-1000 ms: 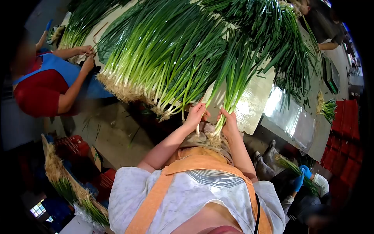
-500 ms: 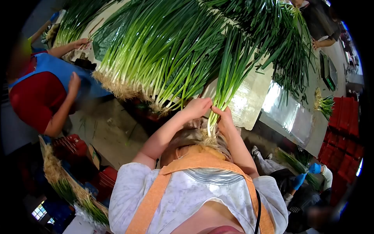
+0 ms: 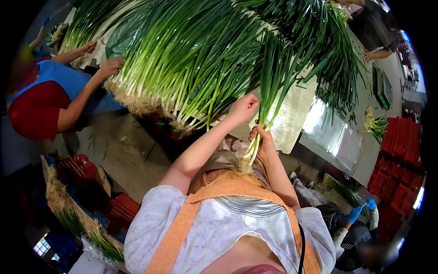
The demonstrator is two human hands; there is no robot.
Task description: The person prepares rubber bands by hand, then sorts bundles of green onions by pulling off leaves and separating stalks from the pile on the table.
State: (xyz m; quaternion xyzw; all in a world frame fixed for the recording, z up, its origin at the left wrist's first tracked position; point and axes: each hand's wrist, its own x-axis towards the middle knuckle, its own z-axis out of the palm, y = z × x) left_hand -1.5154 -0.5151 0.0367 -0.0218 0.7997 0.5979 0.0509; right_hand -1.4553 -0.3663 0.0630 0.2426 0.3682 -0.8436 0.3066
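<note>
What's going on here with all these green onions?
The person in the orange cloth apron grips a slim bunch of white-stemmed green onions in the right hand, shaggy roots toward the apron. The left hand is curled close beside the leaves; whether it holds anything can't be told. A wide heap of green onions lies ahead to the left; a co-worker in a blue apron has one hand at its edge.

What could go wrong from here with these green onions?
Only your right hand appears to grip the bunch, low on the stalks, so the long tops might splay or some stalks slip out. Its roots hang close to your orange apron and might shed dirt there. The big pile's roots lie along the table's near edge; a brushing arm could drag stalks off.
</note>
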